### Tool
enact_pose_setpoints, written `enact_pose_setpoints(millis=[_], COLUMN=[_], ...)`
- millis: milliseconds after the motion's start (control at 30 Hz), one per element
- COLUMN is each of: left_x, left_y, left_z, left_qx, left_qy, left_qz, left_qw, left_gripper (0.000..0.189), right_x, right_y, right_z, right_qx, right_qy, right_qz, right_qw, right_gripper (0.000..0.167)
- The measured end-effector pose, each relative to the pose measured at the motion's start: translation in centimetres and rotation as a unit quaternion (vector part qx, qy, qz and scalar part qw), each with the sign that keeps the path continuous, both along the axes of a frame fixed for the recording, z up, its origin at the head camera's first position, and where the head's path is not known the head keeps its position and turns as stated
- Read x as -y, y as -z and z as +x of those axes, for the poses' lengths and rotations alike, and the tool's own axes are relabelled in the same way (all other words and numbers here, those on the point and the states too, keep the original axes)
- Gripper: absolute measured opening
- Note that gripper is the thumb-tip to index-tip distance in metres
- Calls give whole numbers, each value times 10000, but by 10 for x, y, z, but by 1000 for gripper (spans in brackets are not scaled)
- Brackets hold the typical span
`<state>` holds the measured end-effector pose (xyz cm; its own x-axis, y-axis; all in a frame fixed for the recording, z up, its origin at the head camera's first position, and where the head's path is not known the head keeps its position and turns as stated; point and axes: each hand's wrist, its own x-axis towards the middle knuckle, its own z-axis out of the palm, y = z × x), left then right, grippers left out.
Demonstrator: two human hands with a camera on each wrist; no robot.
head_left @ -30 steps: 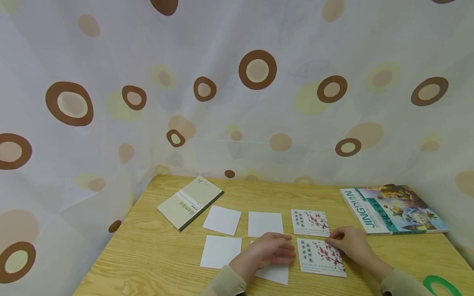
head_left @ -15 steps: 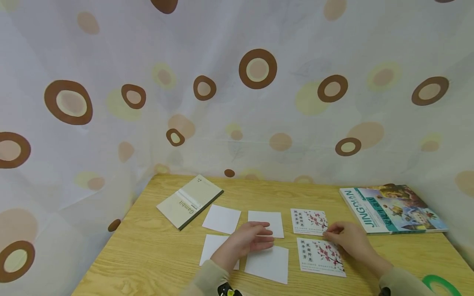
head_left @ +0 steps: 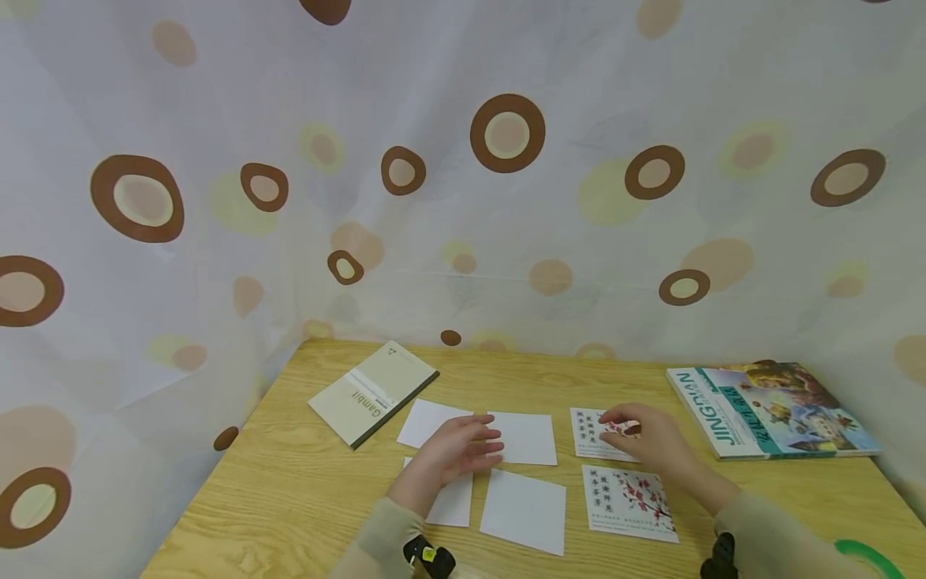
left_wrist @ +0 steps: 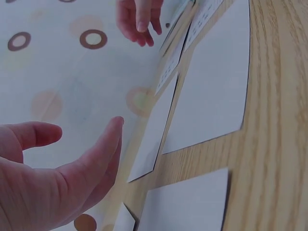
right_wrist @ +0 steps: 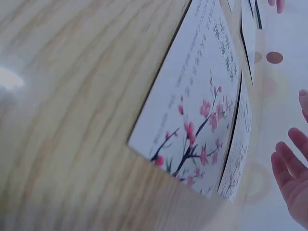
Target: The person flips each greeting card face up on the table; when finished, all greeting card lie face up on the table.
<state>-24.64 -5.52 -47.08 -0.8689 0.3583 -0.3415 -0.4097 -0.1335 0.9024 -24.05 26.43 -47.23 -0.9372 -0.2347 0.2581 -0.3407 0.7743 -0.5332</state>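
Observation:
My left hand (head_left: pixel 456 454) hovers over the left pair of blank white cards, fingers loosely bent and holding nothing. It partly covers the lower left card (head_left: pixel 453 505); the upper middle card (head_left: pixel 528 441) and lower middle card (head_left: pixel 524 512) lie just to its right. In the left wrist view its thumb and fingers (left_wrist: pixel 103 149) stand apart. Over the upper blossom card (head_left: pixel 587 445) is my right hand (head_left: pixel 647 438), thumb and fingers parted around nothing, hiding part of the print. Below it lies the lower blossom card (head_left: pixel 629 504), with pink flowers and dark characters, seen close in the right wrist view.
A beige notebook (head_left: pixel 374 392) marked Gambit lies at the back left of the wooden table (head_left: pixel 275 482). A colourful book (head_left: pixel 774 410) is at the back right. Part of a green ring (head_left: pixel 864 553) shows at the front right. A patterned curtain (head_left: pixel 434 96) stands behind.
My left hand has moved left and away from me, uncovering the lower middle card. My right hand has left the blossom cards' edge and moved up and left over the upper one.

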Motion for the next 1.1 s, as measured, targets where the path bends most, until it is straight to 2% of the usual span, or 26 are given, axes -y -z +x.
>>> enact_pose_setpoints(millis=[267,500,633,967,1100], left_x=[13,19,19,18,17], left_y=[-1,1,2,3,4], left_z=[-5,-7,-8,-6,-6], left_qx=[-94,47,167,92,199], left_qy=[3,-149,-220,-228,-272], left_qz=[-150,-162,-146,-200,-123], left_qw=[9998,9997,9995,9995,9994], left_gripper=[48,50,52,53,53], right_x=[18,28,30,36,40], right_y=[6,9,11,18,19], right_z=[-4,-13,-17,-26,-27], right_qx=[-42,114,251,472,404], right_qy=[-721,-1597,-1769,-2075,-2198], right_qz=[230,393,490,928,1231], right_qw=[9971,9863,9827,9727,9669], right_gripper=[29,32,31,38,37])
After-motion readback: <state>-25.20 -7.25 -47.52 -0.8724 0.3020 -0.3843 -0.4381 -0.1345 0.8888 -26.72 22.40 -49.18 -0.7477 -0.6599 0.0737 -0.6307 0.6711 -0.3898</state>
